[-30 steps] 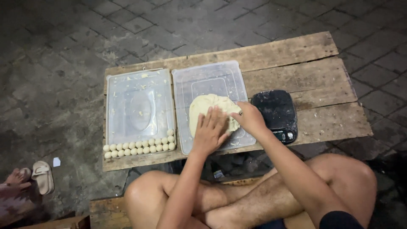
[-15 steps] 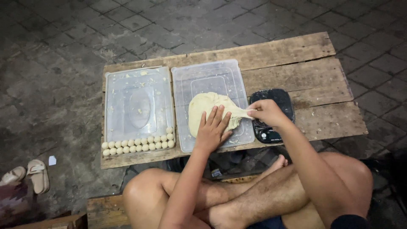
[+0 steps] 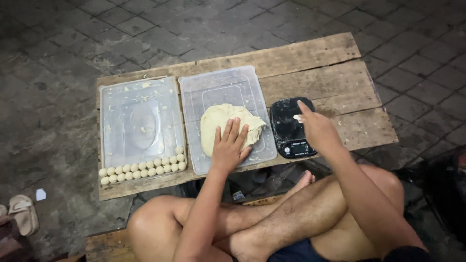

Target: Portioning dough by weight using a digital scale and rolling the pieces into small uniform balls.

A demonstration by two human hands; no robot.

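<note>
at the far left edge a pale sandal (image 3: pixel 23 213) lies on the stone floor (image 3: pixel 58 43), with a small white scrap (image 3: pixel 41 194) just beside it. the low wooden desk (image 3: pixel 310 63) of rough planks carries, on its left part, a clear plastic tray (image 3: pixel 141 97) smeared with bits of dough; along the tray's near edge sit two rows of small dough balls (image 3: pixel 143 168), touching one another. just right of it lies a second clear tray (image 3: pixel 218 80) holding a big pale dough lump (image 3: pixel 218 123) (roughly flattened, with a pulled-out corner pointing right). the left hand (image 3: pixel 229 149) lies flat on the near right part of that lump, fingers spread and stretched out, pressing on it without closing round it. right of this tray, touching or nearly so, a black kitchen scale (image 3: pixel 287 130) sits on the desk. the right hand (image 3: pixel 315 127) is over the scale's right side, fingers drawn together round a small pale dough piece (image 3: pixel 297 118) at the fingertips, right above the scale's plate; whether the piece touches the plate cannot be told. the person's bare crossed legs (image 3: pixel 291 223) are at the near side, below the desk.
</note>
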